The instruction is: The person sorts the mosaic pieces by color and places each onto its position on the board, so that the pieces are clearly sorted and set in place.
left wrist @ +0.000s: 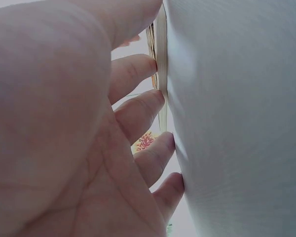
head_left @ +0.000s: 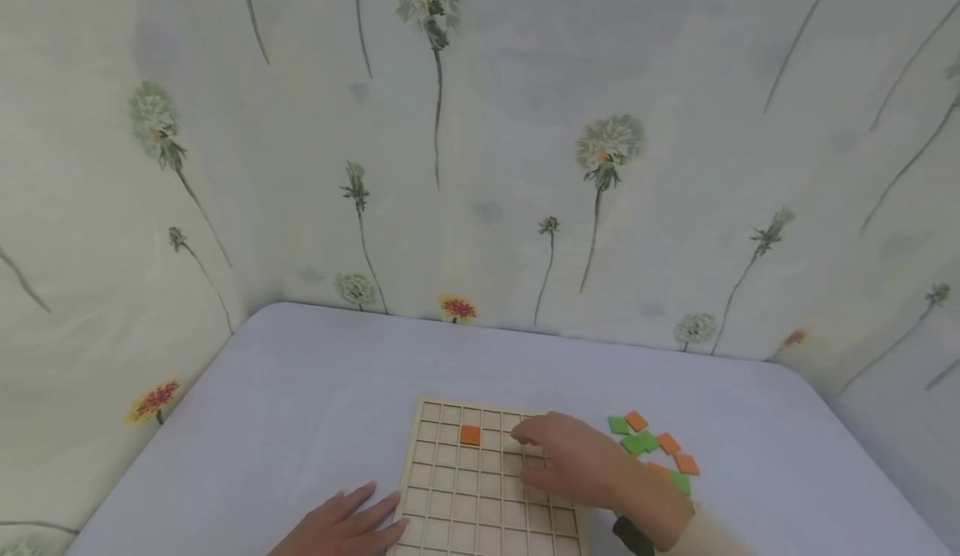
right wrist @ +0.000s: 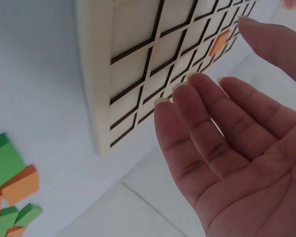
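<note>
A light wooden grid board [head_left: 455, 480] lies on the table, with one orange square tile [head_left: 470, 435] in a cell near its far edge. My left hand [head_left: 347, 525] rests at the board's left edge, its fingers spread; in the left wrist view its fingertips [left wrist: 160, 98] touch the board's side and the white surface. Above the right part of the board hovers my right hand [head_left: 573, 460], thumb apart from the fingers. In the right wrist view the palm [right wrist: 256, 182] shows, with nothing held. The right hand hides some of the cells.
Right of the board lie several loose green tiles [head_left: 618, 425] and orange tiles [head_left: 686, 463], some touching or overlapping. A dark object [head_left: 632, 535] shows by the right wrist. Behind the white table [head_left: 337, 373] hangs a flower-patterned cloth [head_left: 487, 164].
</note>
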`<state>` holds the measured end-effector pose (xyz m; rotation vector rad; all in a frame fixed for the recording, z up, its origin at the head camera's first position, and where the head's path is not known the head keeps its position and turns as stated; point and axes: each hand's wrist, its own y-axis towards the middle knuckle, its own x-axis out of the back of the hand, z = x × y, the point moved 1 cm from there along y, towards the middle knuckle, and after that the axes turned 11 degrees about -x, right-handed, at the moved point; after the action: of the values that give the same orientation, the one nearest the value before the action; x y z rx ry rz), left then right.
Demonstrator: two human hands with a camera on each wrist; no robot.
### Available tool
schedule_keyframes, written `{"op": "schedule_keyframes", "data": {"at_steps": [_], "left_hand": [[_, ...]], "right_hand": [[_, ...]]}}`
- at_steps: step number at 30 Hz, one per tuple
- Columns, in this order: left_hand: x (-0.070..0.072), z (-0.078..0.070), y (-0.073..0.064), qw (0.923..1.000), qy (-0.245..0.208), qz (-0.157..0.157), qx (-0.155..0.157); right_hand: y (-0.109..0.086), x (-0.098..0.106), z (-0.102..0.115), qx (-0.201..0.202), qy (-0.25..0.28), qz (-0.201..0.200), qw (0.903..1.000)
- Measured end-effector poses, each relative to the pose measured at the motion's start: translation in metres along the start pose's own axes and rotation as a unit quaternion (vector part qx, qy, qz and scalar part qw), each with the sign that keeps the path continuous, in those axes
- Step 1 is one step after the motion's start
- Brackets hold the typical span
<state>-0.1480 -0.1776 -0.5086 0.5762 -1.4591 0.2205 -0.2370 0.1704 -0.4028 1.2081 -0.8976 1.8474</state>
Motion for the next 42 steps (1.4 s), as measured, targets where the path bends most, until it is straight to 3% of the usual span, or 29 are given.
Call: {"op": "schedule_keyframes", "data": {"at_steps": [11,18,22,31,42], "left_hand": [[-0.006,0.005,-0.002,0.9999,0.012,-0.002,-0.011],[-0.003,0.003,0.0,0.9998,-0.007,0.018,0.009],[-0.004,0.002,0.0,0.9996,-0.018,0.016,0.013],[-0.004,0.001,-0.001,0.9994,-0.02,0.016,0.023],[-0.005,0.002,-0.002,0.9994,-0.028,0.008,0.02]], "right_hand": [[-0.034,0.011,-0.023,-0.086,0.031,-0.015,0.9957],[-0.05,0.015,-0.038,-0.063,0.034,-0.039,0.9967],[-0.057,0.016,-0.044,-0.082,0.027,-0.05,0.9951],[-0.059,0.015,-0.057,-0.119,-0.006,-0.06,0.9911],[-0.048,0.014,-0.076,-0.185,-0.001,-0.051,0.9815]]}}
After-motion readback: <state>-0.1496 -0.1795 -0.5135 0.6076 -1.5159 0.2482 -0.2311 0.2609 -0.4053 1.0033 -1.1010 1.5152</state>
